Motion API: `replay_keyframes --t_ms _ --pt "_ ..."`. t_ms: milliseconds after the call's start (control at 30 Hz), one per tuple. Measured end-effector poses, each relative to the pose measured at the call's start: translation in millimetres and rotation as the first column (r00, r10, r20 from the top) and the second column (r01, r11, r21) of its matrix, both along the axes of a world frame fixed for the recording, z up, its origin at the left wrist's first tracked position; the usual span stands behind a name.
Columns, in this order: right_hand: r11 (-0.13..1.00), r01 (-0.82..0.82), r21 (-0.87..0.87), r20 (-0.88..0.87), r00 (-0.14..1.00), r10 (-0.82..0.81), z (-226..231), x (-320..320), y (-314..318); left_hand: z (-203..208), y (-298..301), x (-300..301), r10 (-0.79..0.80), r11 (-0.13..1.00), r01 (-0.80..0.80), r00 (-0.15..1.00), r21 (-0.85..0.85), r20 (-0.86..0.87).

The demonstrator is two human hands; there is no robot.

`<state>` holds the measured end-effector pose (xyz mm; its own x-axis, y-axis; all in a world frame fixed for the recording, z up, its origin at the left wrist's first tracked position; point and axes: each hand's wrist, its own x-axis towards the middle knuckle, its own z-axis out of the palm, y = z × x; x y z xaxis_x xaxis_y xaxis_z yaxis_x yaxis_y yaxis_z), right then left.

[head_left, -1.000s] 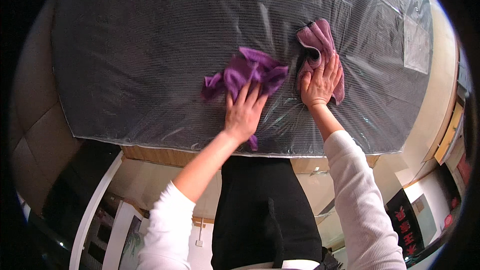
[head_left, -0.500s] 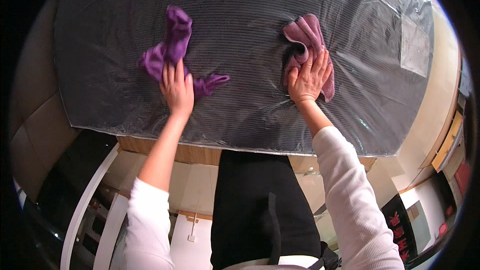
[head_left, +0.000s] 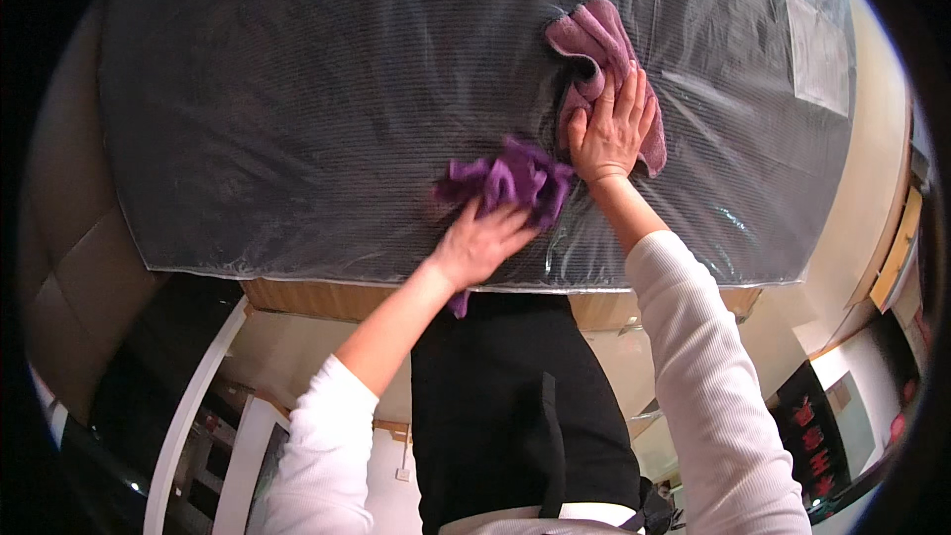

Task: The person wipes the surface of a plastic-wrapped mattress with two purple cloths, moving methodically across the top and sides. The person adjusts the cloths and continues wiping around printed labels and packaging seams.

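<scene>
My left hand (head_left: 479, 242) presses a bunched purple cloth (head_left: 525, 178) onto a plastic-covered dark ribbed surface (head_left: 297, 139), close to its near edge. Its fingers are stretched out over the cloth, slightly smeared by motion. A small tail of the cloth shows below the wrist, over the edge. To the right, my right hand (head_left: 611, 134) lies flat on a mauve cloth (head_left: 597, 35), fingers extended and thumb apart. That cloth is rumpled, with a fold curling up beside the thumb. The two cloths are almost touching.
A clear rectangular sheet or pocket (head_left: 818, 59) lies at the far right of the covering. Wrinkled plastic runs along the near edge, with a wooden panel (head_left: 307, 299) beneath. White-framed shelving (head_left: 223, 426) stands at the lower left.
My left hand has swept right and nearer to me, taking the purple cloth from the left side to the middle. My right hand and the mauve cloth appear slightly farther up the view.
</scene>
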<state>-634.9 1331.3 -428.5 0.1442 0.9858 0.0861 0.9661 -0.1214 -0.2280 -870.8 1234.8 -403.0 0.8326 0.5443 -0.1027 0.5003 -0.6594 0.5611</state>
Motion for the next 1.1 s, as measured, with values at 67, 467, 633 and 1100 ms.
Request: replay_keyframes --t_ms 67,467,633,1100 --pt "1.0 -0.003 0.005 0.044 0.999 0.002 -4 2 -1 -6 39 4 0.076 0.991 -0.069 0.995 0.113 -0.057" --pt "0.998 -0.064 0.009 0.109 0.992 0.063 8 -3 -23 7 27 -129 0.612 0.791 -0.594 0.762 0.151 -0.21" --pt "0.969 -0.174 -0.178 -0.009 0.984 0.175 32 -73 -123 22 -58 -189 0.522 0.842 -0.538 0.794 0.04 -0.312" --pt "0.995 -0.092 -0.03 -0.067 0.994 0.09 15 -194 -2 6 3 -216 0.608 0.793 -0.604 0.775 0.08 -0.171"
